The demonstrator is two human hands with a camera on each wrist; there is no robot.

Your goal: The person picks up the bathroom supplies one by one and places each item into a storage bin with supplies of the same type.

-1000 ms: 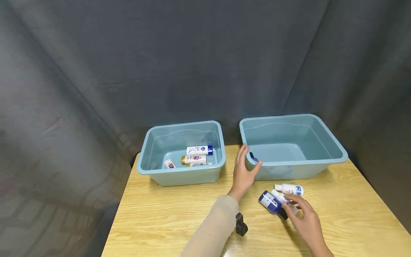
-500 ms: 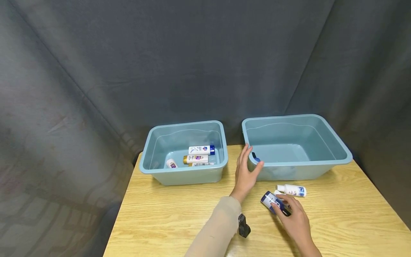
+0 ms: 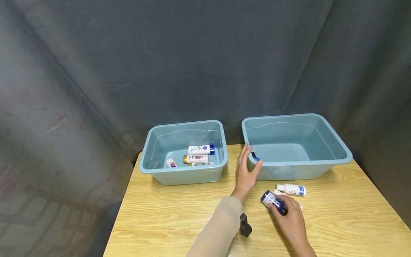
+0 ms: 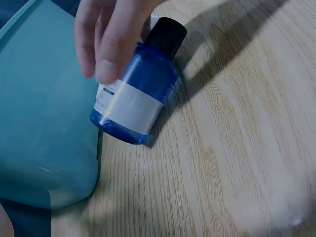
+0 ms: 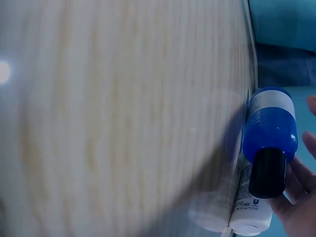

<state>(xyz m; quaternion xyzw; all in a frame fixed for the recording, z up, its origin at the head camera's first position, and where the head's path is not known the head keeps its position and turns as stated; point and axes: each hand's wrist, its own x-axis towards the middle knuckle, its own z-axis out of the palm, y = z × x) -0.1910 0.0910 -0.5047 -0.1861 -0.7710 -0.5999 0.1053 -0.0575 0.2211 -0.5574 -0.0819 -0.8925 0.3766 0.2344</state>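
The right hand [image 3: 291, 220] is gripping the blue bottle [image 3: 270, 201] off-centre, perhaps risking a swivel; the left hand [image 3: 245, 176] is resting spread.

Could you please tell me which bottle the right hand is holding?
The blue bottle with the black cap, gripped by the right hand; by contrast, the white bottle nearest the right bin lies on the table.

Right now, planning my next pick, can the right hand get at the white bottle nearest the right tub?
Probably not yet: the right hand holds the blue bottle, though the white bottle lies close by.
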